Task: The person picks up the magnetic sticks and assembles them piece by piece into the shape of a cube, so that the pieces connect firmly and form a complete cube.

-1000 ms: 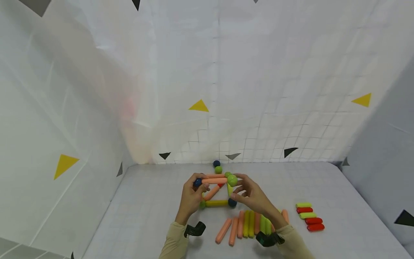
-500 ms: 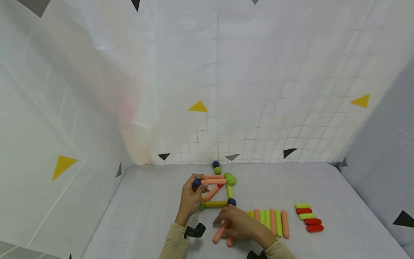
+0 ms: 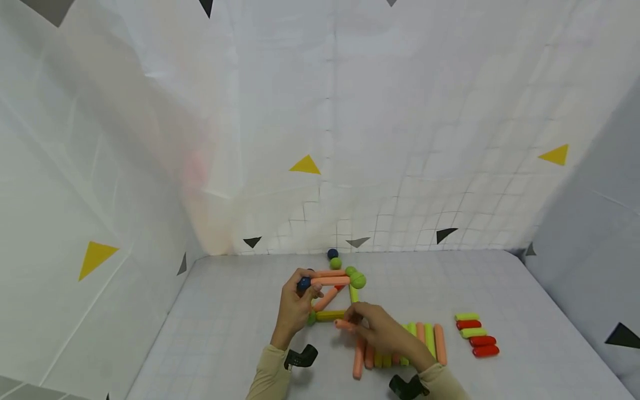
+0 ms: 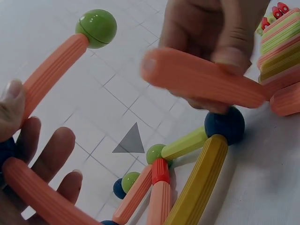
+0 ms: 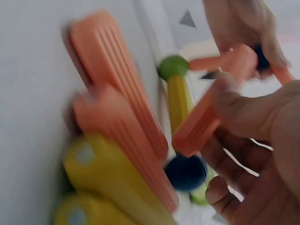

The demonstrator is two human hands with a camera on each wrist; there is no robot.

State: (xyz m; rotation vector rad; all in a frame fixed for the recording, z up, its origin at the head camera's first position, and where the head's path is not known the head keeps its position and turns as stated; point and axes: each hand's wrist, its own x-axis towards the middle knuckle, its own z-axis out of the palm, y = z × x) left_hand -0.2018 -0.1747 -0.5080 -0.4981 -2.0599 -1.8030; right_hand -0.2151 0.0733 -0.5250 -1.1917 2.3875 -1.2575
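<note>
My left hand (image 3: pixel 295 305) grips a dark blue ball (image 3: pixel 304 283) that joins an orange stick (image 3: pixel 331 281) ending in a green ball (image 3: pixel 357 279). These belong to a frame of magnetic building sticks and balls. Its yellow stick (image 4: pixel 199 180) meets another blue ball (image 4: pixel 225 125) near the table. Between thumb and fingers my right hand (image 3: pixel 382 331) pinches a loose orange magnetic stick (image 5: pixel 213 112). That stick is raised just in front of the frame, and in the head view the right hand hides the frame's near right corner.
A row of orange, yellow and lime sticks (image 3: pixel 429 341) lies under and beside my right forearm. Farther right are short red and lime sticks (image 3: pixel 483 340). Behind the frame sit a loose green ball (image 3: pixel 335 263) and a blue ball (image 3: pixel 332 253). White sheeting (image 3: pixel 400 166) encloses the table.
My right hand left the frame's green ball, reached down to the row and took its leftmost orange stick, then lifted it toward the frame. My left hand kept its hold.
</note>
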